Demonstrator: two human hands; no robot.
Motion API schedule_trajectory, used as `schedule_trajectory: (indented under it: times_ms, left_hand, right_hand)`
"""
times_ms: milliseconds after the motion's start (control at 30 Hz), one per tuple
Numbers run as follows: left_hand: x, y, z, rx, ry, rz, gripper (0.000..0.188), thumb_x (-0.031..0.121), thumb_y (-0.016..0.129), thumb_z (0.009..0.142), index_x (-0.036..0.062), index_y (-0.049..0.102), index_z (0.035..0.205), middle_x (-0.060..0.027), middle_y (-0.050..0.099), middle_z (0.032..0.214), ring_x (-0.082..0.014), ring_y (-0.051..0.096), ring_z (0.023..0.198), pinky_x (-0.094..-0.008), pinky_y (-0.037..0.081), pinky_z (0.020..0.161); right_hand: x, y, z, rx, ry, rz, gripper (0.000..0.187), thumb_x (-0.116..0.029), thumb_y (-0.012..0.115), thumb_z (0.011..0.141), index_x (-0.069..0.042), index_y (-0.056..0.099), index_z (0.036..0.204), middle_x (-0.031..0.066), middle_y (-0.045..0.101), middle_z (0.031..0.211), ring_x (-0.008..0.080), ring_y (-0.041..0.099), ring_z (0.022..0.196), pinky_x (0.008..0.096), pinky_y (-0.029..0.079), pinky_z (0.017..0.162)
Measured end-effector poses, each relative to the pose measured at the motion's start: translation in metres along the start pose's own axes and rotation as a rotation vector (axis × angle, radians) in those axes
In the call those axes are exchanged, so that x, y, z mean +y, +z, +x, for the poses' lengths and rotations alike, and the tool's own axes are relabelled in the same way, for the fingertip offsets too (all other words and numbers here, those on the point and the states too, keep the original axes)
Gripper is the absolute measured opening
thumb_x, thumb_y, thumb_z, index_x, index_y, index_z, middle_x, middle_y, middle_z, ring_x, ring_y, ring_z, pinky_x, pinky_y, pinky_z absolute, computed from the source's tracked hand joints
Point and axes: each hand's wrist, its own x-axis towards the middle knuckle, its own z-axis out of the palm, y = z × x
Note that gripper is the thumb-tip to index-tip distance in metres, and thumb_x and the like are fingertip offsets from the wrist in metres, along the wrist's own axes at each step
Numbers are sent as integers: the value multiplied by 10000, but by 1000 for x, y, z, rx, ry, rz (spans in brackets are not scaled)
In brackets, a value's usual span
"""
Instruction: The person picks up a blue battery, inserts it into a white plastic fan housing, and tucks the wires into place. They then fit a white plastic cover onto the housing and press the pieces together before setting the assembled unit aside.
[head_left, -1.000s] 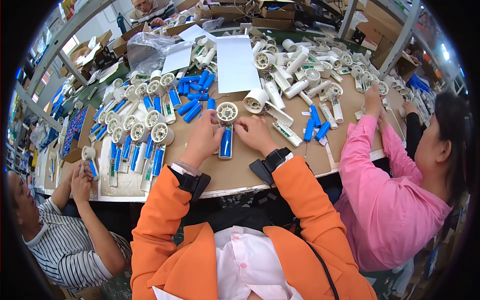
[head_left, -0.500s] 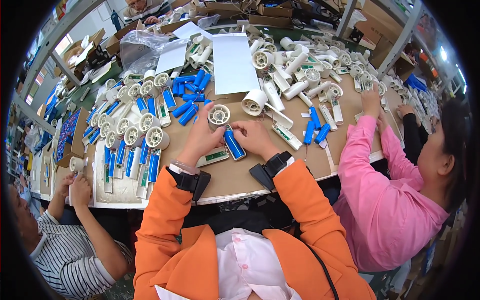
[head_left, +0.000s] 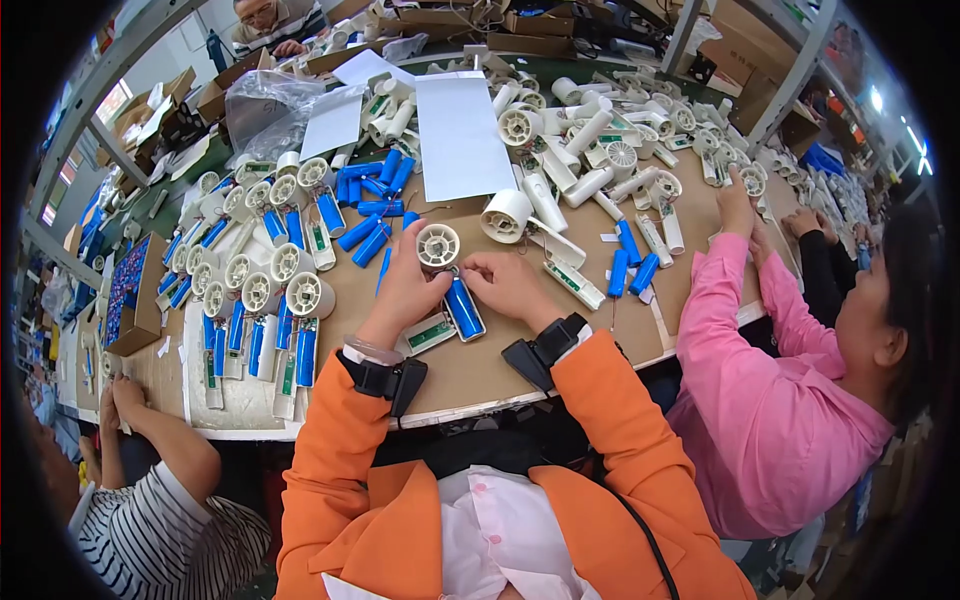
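My left hand (head_left: 404,284) is closed round a half-built handheld fan. Its round white fan head (head_left: 438,246) faces up between thumb and fingers. Below the head, the open handle shell carries a blue cylindrical battery (head_left: 463,308). My right hand (head_left: 508,286) has its fingers pinched together at the joint between head and handle; what they grip is too small to make out. Just under my left hand, a white handle half with a green circuit board (head_left: 428,334) lies on the brown board. Loose blue batteries (head_left: 372,243) lie beyond my left hand.
Fan assemblies (head_left: 258,293) stand in rows at left, beside a box (head_left: 140,300). White sheets (head_left: 462,140) lie ahead, with heaped white fan parts (head_left: 590,180) at right. Co-workers sit either side, one in a pink sleeve (head_left: 720,300); another person is across the table.
My hands keep their hold on the fan, with the right fingers still at its joint. The left co-worker's hands have moved down and to the left. The whole view has shifted slightly.
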Motion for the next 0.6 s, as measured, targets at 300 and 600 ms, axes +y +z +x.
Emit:
schedule_trajectory:
  times_ms: [300, 600]
  left_hand:
    - [1, -8, 3, -146, -90, -149, 780, 61, 667, 751, 61, 318, 1449, -203, 503, 1293, -284, 546, 1148, -344, 501, 902]
    - [1, 0, 4, -92, -9, -131, 837, -18, 641, 778, 110, 238, 1501, -127, 510, 1266, -167, 585, 988, -273, 524, 713]
  right_hand:
    - [1, 2, 1, -7, 16, -5, 202, -226, 620, 878, -53, 710, 929, 49, 648, 687, 135, 580, 594, 301, 447, 566]
    - [3, 6, 2, 2, -31, 22, 183, -202, 635, 870, -43, 705, 928, 37, 628, 666, 114, 542, 563, 290, 428, 542]
